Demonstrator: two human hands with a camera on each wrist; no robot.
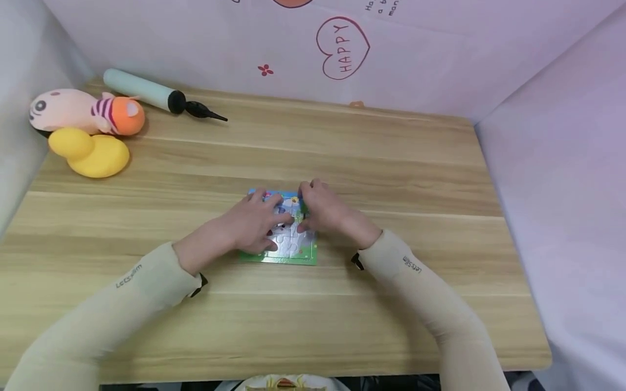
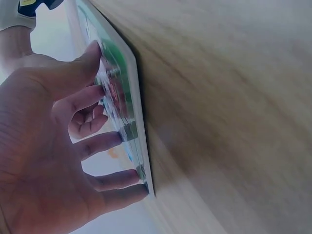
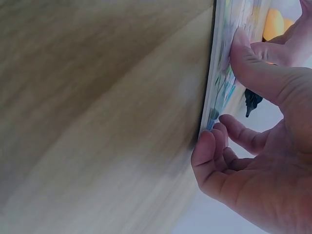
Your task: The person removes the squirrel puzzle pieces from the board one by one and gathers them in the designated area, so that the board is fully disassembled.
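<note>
A wooden table (image 1: 391, 163) fills the view, backed by a pale printed backdrop (image 1: 440, 49) bearing a red heart outline with the word "HAPPY" (image 1: 342, 48). At the far left corner of the table lie a pink and orange striped plush toy (image 1: 83, 111), a yellow duck-shaped toy (image 1: 90, 153) just in front of it, and a pale green hand pump (image 1: 146, 91) with a black nozzle. Two arms in beige sleeves (image 1: 122, 293) reach in from the near edge. At the centre of the table lies a flat, green-bordered jigsaw puzzle (image 1: 293, 252), face up. The left hand (image 1: 251, 222) rests over the puzzle's left half, its fingers (image 2: 107, 180) fairly straight and spread, tips pressing on the pieces without grasping. The right hand (image 1: 323, 209) covers the right edge; its thumb (image 3: 248, 63) presses on the printed face while the curled fingers (image 3: 209, 146) touch the board's edge, grasping that edge.
</note>
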